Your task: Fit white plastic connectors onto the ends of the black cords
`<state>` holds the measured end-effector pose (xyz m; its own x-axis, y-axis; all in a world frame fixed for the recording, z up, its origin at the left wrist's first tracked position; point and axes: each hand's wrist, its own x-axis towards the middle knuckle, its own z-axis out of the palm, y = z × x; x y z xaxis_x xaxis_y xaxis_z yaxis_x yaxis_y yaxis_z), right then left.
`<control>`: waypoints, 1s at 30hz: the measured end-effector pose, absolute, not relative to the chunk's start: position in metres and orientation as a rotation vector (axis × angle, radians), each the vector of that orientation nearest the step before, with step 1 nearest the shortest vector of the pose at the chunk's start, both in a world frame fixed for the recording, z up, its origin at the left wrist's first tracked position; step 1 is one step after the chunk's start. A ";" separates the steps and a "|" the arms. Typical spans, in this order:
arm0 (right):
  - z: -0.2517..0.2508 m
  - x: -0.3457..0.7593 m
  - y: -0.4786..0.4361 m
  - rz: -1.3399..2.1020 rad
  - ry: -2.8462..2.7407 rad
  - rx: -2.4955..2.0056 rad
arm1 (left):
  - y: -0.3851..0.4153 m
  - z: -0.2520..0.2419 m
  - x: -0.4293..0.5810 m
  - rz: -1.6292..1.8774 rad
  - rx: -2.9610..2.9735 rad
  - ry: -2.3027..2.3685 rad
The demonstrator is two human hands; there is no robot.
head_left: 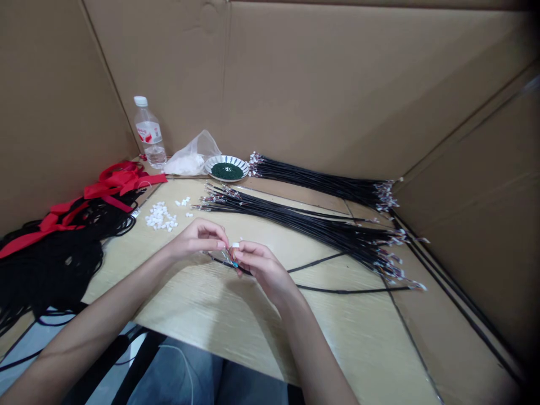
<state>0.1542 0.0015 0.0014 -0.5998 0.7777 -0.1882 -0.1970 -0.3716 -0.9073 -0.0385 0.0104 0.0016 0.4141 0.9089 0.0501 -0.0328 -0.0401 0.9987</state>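
Note:
My left hand (pixel 202 236) is closed in a pinch on thin wires at the end of a black cable (pixel 312 262). Right beside it, my right hand (pixel 261 267) grips a small white connector (pixel 235 245) between thumb and fingers. Fine coloured wires run between the two hands, one of them blue; which wire enters the connector is too small to tell. From under my right hand the black cable runs off to the right across the table. A heap of small white connectors (pixel 161 216) lies beyond my left hand.
Bundles of black cables (pixel 295 216) with bare coloured ends lie right and behind. A plate (pixel 240 163) of dark green grains, a plastic bag (pixel 194 154) and a water bottle (pixel 148 132) stand at the back. Black cords with red straps (pixel 118 180) pile left. Cardboard walls (pixel 316 84) enclose the table.

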 end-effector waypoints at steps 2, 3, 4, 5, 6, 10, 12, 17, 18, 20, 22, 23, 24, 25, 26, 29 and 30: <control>0.002 0.154 0.001 2.012 -1.220 -0.837 | 0.010 0.002 -0.038 0.925 1.389 0.873; 0.003 0.153 0.001 2.011 -1.218 -0.845 | 0.010 0.003 -0.037 0.923 1.390 0.881; 0.003 0.153 0.001 2.012 -1.211 -0.850 | 0.010 0.004 -0.037 0.921 1.391 0.887; 0.003 0.153 0.001 2.013 -1.197 -0.854 | 0.010 0.005 -0.036 0.920 1.392 0.893; 0.003 0.153 0.001 2.014 -1.181 -0.853 | 0.009 0.006 -0.035 0.920 1.391 0.900; 0.002 0.152 0.001 1.991 -1.135 -0.853 | 0.008 0.010 -0.033 0.916 1.383 0.928; 0.000 0.152 0.000 1.960 -1.168 -0.859 | 0.008 0.010 -0.033 0.908 1.388 0.936; -0.003 0.151 0.000 1.879 -1.323 -0.850 | 0.008 0.007 -0.032 0.910 1.388 0.927; -0.003 0.151 0.001 1.876 -1.335 -0.854 | 0.009 0.006 -0.032 0.912 1.384 0.928; -0.004 0.151 0.001 1.873 -1.347 -0.866 | 0.009 0.006 -0.031 0.911 1.374 0.933; -0.005 0.151 0.001 1.869 -1.348 -0.881 | 0.009 0.006 -0.031 0.912 1.364 0.937; -0.005 0.151 0.001 1.866 -1.345 -0.886 | 0.009 0.007 -0.030 0.914 1.363 0.936; -0.005 0.151 0.001 1.862 -1.344 -0.888 | 0.009 0.008 -0.030 0.918 1.363 0.933; -0.005 0.151 0.001 1.858 -1.344 -0.890 | 0.008 0.008 -0.030 0.922 1.365 0.931; -0.005 0.151 0.001 1.854 -1.346 -0.891 | 0.008 0.009 -0.030 0.926 1.367 0.932; -0.005 0.151 0.001 1.836 -1.352 -0.905 | 0.008 0.010 -0.030 0.925 1.366 0.941; -0.005 0.151 0.001 1.827 -1.353 -0.915 | 0.008 0.011 -0.030 0.925 1.365 0.942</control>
